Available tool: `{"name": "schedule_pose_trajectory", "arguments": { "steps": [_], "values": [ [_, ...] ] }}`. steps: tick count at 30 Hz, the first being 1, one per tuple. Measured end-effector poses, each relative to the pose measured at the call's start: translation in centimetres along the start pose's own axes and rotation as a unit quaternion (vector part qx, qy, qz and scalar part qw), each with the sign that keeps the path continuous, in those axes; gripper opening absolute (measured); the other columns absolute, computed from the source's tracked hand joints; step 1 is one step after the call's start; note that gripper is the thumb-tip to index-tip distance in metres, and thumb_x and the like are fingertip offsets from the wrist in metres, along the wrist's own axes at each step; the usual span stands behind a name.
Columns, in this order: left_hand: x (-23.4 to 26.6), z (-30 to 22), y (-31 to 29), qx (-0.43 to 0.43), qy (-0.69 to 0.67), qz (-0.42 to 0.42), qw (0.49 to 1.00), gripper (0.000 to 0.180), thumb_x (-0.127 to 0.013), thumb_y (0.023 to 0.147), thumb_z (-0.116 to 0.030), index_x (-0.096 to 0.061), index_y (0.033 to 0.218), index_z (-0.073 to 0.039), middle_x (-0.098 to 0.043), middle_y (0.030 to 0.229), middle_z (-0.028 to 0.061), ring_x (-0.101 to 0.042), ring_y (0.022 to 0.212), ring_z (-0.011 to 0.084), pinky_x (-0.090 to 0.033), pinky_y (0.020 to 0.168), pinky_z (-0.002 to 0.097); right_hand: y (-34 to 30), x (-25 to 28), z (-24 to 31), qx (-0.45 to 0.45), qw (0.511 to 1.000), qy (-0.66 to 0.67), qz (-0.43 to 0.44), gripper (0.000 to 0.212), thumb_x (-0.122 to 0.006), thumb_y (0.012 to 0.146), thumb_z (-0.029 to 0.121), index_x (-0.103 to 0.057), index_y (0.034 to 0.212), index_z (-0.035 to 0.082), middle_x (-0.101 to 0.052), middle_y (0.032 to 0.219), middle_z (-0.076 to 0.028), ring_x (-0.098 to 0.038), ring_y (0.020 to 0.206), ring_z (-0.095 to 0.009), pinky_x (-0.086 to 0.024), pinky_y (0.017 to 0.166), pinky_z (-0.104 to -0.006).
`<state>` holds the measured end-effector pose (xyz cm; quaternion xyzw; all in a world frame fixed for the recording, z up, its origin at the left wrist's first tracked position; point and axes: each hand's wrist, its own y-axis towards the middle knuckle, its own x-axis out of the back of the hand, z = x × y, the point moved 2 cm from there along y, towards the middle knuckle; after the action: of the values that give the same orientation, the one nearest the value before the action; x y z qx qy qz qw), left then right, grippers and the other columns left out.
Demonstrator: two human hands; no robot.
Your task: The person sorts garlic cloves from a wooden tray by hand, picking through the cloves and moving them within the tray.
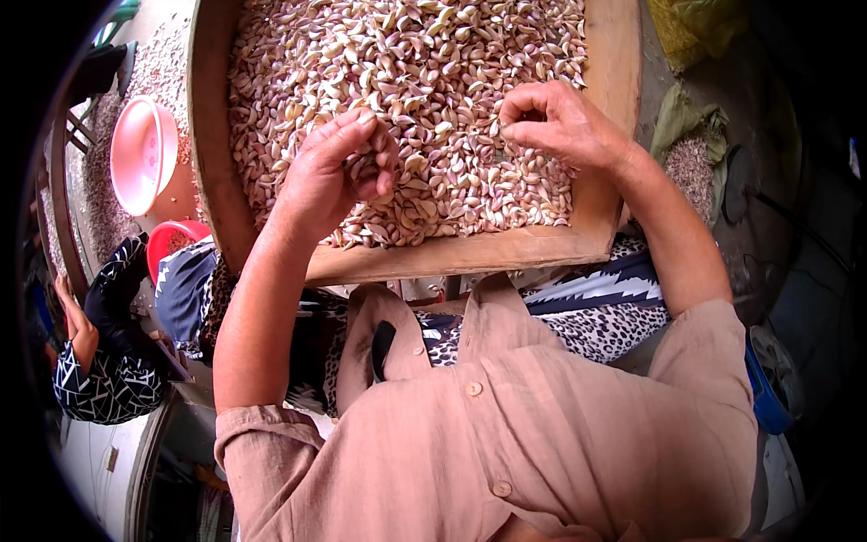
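Note:
Unpeeled garlic cloves, whitish and purple, fill a shallow wooden tray in front of me. Over the cloves at the tray's near left, my left hand is closed, with its fingers curled and the thumb pressed to the forefinger. Whatever may be in that palm is mostly hidden. Farther right, near the tray's right wall, my right hand is bent in a pinch just over the cloves. Between its thumb and fingertips I cannot make anything out. The two hands are apart.
At the left stand a pink basin and a red bowl. Another person's arm shows at the far left. A green sack with small pale bits and a yellow bag lie right of the tray.

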<state>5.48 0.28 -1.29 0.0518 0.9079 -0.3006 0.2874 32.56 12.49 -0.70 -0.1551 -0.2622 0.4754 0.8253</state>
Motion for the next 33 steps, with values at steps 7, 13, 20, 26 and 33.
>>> {"name": "schedule_pose_trajectory", "arguments": {
  "steps": [7, 13, 20, 26, 33],
  "values": [
    [-0.2, 0.1, -0.1, 0.0, -0.006, -0.004, 1.0, 0.03, -0.051, 0.107, -0.033, -0.052, 0.091, -0.007, -0.056, 0.079, 0.0042, -0.057, 0.06, 0.0103, -0.032, 0.046, 0.0208, 0.5, 0.0, 0.2, 0.049, 0.999, 0.005, -0.023, 0.008, -0.068, 0.091, 0.009, -0.067, 0.088, 0.002, -0.061, 0.072, 0.003, -0.054, 0.063, -0.002, -0.041, 0.054, -0.0219],
    [-0.4, 0.4, 0.1, 0.009, 0.006, -0.006, 1.0, 0.029, -0.051, 0.107, -0.033, -0.053, 0.093, -0.007, -0.057, 0.079, 0.0045, -0.058, 0.06, 0.0109, -0.034, 0.047, 0.0205, 0.3, 0.8, -0.5, 0.041, 0.994, 0.097, -0.029, 0.007, -0.07, 0.092, 0.008, -0.067, 0.091, 0.002, -0.066, 0.077, 0.001, -0.062, 0.067, -0.005, -0.053, 0.061, -0.0216],
    [0.0, 0.7, 0.0, 0.015, 0.016, -0.022, 1.0, 0.028, -0.053, 0.106, -0.033, -0.056, 0.098, -0.006, -0.058, 0.08, 0.0052, -0.058, 0.06, 0.0119, -0.037, 0.048, 0.021, -0.3, 0.9, 0.6, 0.072, 0.983, 0.161, -0.054, 0.005, -0.067, 0.09, 0.004, -0.067, 0.093, 0.0, -0.07, 0.087, -0.004, -0.068, 0.08, -0.009, -0.054, 0.062, -0.0259],
    [-0.1, 0.8, 0.0, 0.015, 0.015, -0.027, 0.999, 0.029, -0.052, 0.106, -0.033, -0.054, 0.095, -0.006, -0.057, 0.08, 0.0052, -0.056, 0.059, 0.0113, -0.036, 0.048, 0.0212, -2.2, 0.6, -0.3, 0.083, 0.976, -0.162, 0.12, 0.016, -0.067, 0.08, 0.001, -0.073, 0.095, 0.002, -0.07, 0.082, -0.011, -0.067, 0.076, -0.023, -0.055, 0.073, -0.0364],
    [-0.3, 0.2, 0.0, -0.003, 0.005, -0.004, 1.0, 0.029, -0.05, 0.107, -0.032, -0.051, 0.092, -0.007, -0.056, 0.079, 0.0055, -0.054, 0.059, 0.0102, -0.033, 0.047, 0.0203, -5.7, -5.5, -1.5, -0.04, 0.86, -0.466, 0.205, 0.017, -0.062, 0.076, 0.005, -0.077, 0.085, 0.006, -0.072, 0.083, -0.021, -0.072, 0.082, -0.038, -0.057, 0.076, -0.0468]
  ]
}}
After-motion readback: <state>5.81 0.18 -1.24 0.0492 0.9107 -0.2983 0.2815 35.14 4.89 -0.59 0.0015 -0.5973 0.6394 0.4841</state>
